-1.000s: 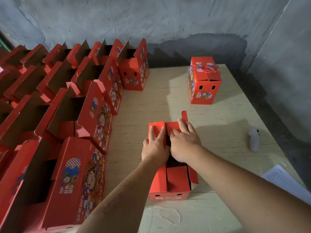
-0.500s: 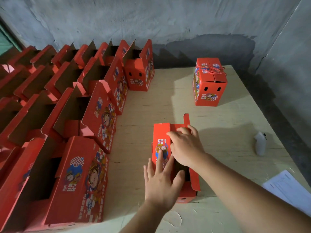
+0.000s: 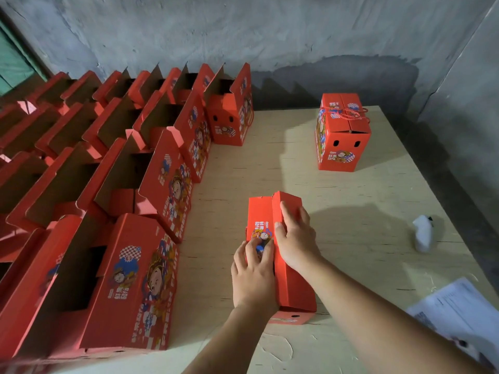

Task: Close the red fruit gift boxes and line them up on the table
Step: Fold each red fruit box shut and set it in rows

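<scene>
Left of the hands (image 3: 275, 255), open boxes (image 3: 151, 201) crowd.

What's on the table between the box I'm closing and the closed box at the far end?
Nothing: in the head view, only bare wooden table lies between the box being closed and the closed box.

Open boxes (image 3: 151, 201) are standing left on the worktop (image 3: 351, 201); closed box (image 3: 341, 132) far right; bottle (image 3: 423, 233) and papers (image 3: 459, 317) nearer right.
</scene>
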Demonstrator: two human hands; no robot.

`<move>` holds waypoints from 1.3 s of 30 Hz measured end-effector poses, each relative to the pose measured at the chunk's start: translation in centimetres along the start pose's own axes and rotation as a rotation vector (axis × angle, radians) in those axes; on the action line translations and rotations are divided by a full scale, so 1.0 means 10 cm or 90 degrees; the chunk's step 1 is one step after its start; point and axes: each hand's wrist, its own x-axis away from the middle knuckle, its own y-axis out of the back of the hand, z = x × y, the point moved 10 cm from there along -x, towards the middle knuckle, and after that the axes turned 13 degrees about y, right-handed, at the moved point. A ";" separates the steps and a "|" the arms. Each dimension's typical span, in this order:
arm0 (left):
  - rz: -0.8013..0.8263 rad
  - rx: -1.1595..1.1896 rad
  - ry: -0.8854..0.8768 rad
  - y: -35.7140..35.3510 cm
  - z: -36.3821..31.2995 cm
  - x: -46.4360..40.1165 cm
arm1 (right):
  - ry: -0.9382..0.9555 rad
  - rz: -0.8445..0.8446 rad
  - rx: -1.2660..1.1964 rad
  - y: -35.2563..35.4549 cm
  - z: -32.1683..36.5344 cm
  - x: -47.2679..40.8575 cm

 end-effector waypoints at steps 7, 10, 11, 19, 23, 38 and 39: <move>0.010 0.219 0.026 0.07 0.09 -0.06 | 0.005 -0.004 -0.016 0.18 0.06 -0.11; 0.010 0.241 0.032 0.07 0.10 -0.07 | 0.011 0.019 0.038 0.14 0.08 -0.12; 0.009 0.246 0.032 0.08 0.10 -0.07 | 0.008 0.026 0.053 0.12 0.08 -0.14; 0.059 0.321 0.068 -0.04 0.39 -0.19 | -0.018 0.021 0.152 -0.01 -0.01 -0.07; 0.017 0.269 0.036 0.05 0.27 -0.14 | 0.005 -0.002 0.131 -0.03 -0.06 -0.05; 0.026 -0.067 -0.046 -0.19 0.01 0.02 | 0.049 0.034 0.228 -0.11 -0.09 -0.06; 0.027 -0.080 -0.038 -0.20 0.00 0.01 | 0.053 0.034 0.234 -0.12 -0.09 -0.06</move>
